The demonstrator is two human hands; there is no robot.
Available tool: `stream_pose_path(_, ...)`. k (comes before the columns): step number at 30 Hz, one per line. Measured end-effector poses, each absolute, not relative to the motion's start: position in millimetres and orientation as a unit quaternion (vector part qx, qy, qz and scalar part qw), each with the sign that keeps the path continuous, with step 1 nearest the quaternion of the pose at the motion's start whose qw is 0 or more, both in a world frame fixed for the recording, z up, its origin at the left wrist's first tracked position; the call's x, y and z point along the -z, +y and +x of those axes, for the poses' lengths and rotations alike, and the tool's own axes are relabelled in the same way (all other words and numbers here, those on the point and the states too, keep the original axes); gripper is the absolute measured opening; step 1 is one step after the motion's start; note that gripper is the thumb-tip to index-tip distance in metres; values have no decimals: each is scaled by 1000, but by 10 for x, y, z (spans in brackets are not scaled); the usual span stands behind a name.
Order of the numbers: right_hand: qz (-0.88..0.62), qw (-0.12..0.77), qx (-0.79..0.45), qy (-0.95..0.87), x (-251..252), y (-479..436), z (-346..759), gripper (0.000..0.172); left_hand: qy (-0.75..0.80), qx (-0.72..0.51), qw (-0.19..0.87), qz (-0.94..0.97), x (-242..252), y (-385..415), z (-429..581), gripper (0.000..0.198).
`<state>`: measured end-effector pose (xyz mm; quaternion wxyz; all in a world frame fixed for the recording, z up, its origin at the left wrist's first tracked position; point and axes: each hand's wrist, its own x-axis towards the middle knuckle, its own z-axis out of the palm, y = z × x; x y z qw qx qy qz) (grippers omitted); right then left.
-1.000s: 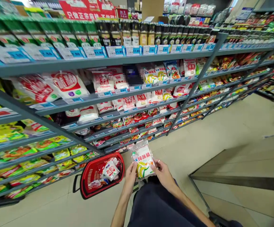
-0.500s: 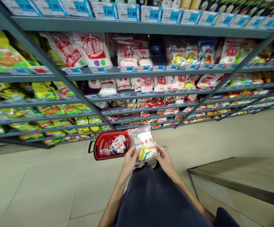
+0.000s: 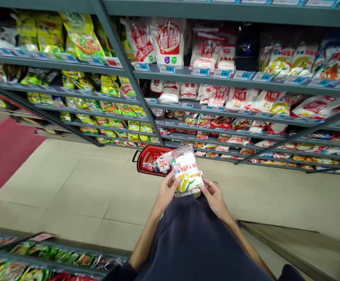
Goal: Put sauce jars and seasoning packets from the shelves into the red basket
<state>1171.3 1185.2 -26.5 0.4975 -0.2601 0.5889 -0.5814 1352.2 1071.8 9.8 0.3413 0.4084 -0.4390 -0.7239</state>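
Between my two hands is a clear plastic bag of white seasoning (image 3: 187,171), printed with red characters, yellow grain and green leaves. My left hand (image 3: 167,188) grips its lower left edge, thumb on the front. At the lower right corner, my right hand (image 3: 214,195) pinches the bag, and a ring shows on one finger. Just beyond and to the left, a red shopping basket (image 3: 146,160) with a black rim stands on the floor. Several small packets (image 3: 161,163) lie inside it, and the bag I hold covers its right end.
In front stands a grey shelving unit (image 3: 187,72) with rows of white and red seasoning bags (image 3: 170,39). Yellow-green packets (image 3: 83,37) fill the shelves to the left. Behind me at lower left is another shelf (image 3: 70,255). A red floor strip (image 3: 14,148) lies far left.
My view has turned left, so shelves and basket appear further right, and the red floor strip and rear shelf have come into sight. Both hands still hold the bag, slightly tilted.
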Motion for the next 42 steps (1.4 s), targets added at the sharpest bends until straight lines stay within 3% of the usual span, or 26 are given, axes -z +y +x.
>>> stream_pose_path(3, -279, 523, 572, 567, 193, 11937, 11735, 41, -458, 725, 332, 394, -182, 10835, 13640, 58)
stream_pose_path(8, -287, 544, 589, 525, 264, 11896, 11797, 57, -491, 734, 258, 393, -54, 10847, 13731, 50)
stream_pose_path(11, -257, 531, 598, 543, 296, 11878, 11877, 46, -536, 714, 208, 400, 8, 10828, 13828, 49)
stream_pose_path(15, -237, 565, 582, 535, 232, 11890, 11951, 53, -476, 748, 240, 396, -15, 10793, 13921, 71)
stream_pose_path(20, -241, 539, 590, 551, 205, 11828, 11979, 49, -500, 736, 259, 376, -42, 10752, 13892, 60)
stream_pose_path(30, -284, 501, 556, 599, 485, 11754, 12021, 50, -447, 717, 310, 436, 505, 10737, 13719, 53)
stream_pose_path(42, -224, 463, 625, 587, 101, 11436, 11901, 46, -453, 704, 343, 425, -65, 10345, 13643, 59)
